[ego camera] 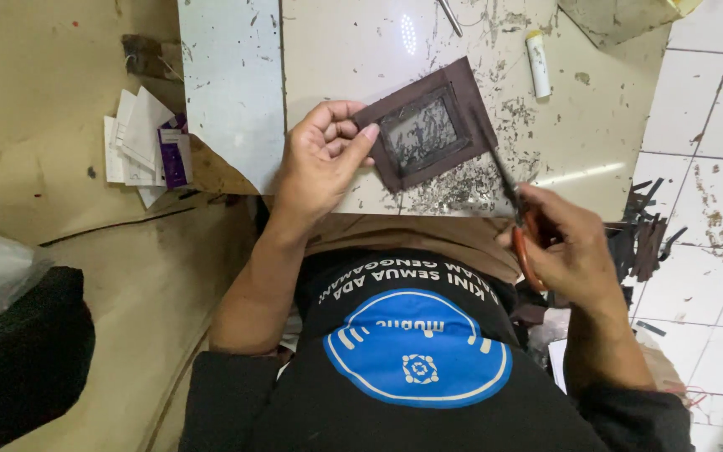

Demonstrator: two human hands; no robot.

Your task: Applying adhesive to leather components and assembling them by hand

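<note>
A pile of white papers (140, 142) sits at the left, off the bench (236, 84) edge. The bench top is bare in the upper middle. The left hand (320, 163) pinches a dark brown frame piece (427, 124) in the middle. At the right, the right hand (575, 247) grips orange scissors (519, 219) touching the piece's edge.

Your scuffed cream board (361, 50): white tube (537, 63) near its far edge, dark shavings (462, 188) toward you from the tube.
</note>
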